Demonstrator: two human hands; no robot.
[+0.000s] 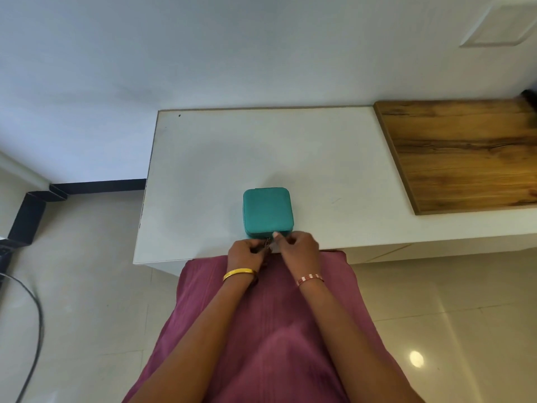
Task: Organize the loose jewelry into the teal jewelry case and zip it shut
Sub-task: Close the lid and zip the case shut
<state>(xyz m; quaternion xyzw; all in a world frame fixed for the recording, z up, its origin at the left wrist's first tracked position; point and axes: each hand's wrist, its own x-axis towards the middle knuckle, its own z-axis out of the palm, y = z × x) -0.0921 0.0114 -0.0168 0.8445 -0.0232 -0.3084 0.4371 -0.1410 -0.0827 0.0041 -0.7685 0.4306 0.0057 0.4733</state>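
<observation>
I'm at the zipping step: the case (pixel 266 212) sits lid down just beyond my hands. Left hand (pixel 245 253) and right hand (pixel 297 248) both pinch at the zipper pull (pixel 266 242). Next, I judge, a steady pull along the track.

Teal jewelry case (pixel 266 210): lid down, contents hidden; near face partly covered by left hand (pixel 245 253) and right hand (pixel 299 248). Zipper pull (pixel 266 242) between the fingers (pixel 277 236) too small to read; grip unclear. Wooden board (pixel 465 155) cut off at right edge. Cable (pixel 32 321) runs off the left edge.
</observation>
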